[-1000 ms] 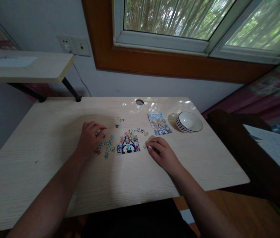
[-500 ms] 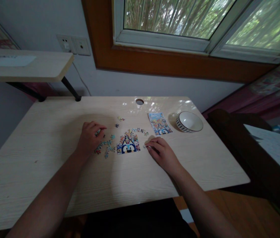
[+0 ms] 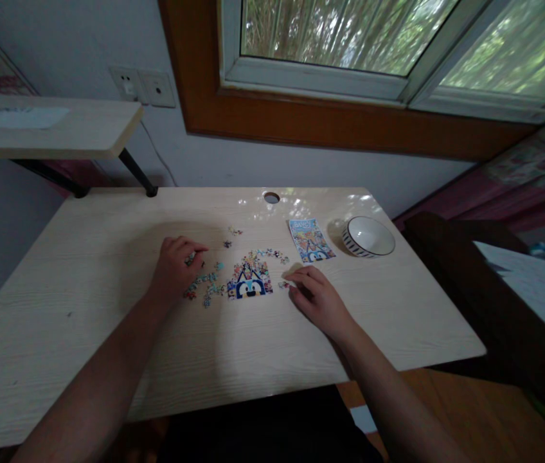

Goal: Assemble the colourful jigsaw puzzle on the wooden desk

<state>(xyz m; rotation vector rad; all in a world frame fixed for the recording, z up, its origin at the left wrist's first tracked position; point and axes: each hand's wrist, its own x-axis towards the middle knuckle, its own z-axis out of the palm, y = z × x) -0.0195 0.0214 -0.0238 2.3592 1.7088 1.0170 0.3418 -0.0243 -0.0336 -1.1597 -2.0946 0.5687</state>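
A partly joined jigsaw puzzle with a blue cartoon dog face lies flat on the table. My right hand is just right of it, thumb and forefinger apart, beside a small puzzle piece on the tabletop. My left hand rests over the left side of the loose puzzle pieces, thumb and forefinger parted in a curve. A few pieces show in the gap of that hand; its other fingers are partly hidden. A curved row of joined pieces runs along the puzzle's upper right.
A picture sheet with the same dog design lies behind my right hand. Beside it stands a white bowl with a striped outside. A few stray pieces lie behind the puzzle. A raised shelf stands at the back left.
My right thumb and forefinger have parted from the small piece, which now shows more fully on the table. The left hand stays where it was.
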